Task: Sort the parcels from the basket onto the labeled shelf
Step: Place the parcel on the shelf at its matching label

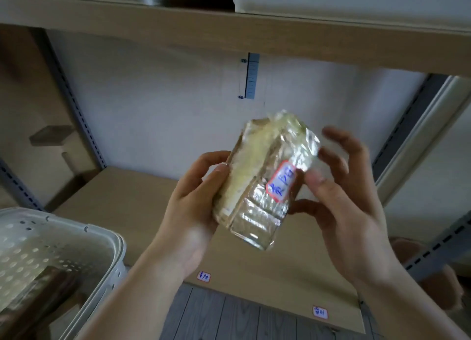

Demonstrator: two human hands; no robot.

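A parcel (262, 184) wrapped in shiny clear tape hangs in front of the shelf, tilted, with a red-edged white sticker bearing blue handwriting on its face. My left hand (193, 207) grips its left side, thumb on the front. My right hand (341, 194) touches its right edge with thumb and fingertips, the other fingers spread. Below lies the wooden shelf board (153, 212), with two small labels on its front edge, label one (204, 276) and label two (320, 313). The white perforated basket (107, 240) stands at the lower left with brown parcels (48, 296) inside.
An upper shelf board (229, 33) carries white boxes (356, 0) overhead. Grey slotted metal uprights (76, 105) frame the bay on the left and right. A blue ruler sticker (252, 76) is on the white back wall. Grey plank floor (229, 319) shows below the shelf.
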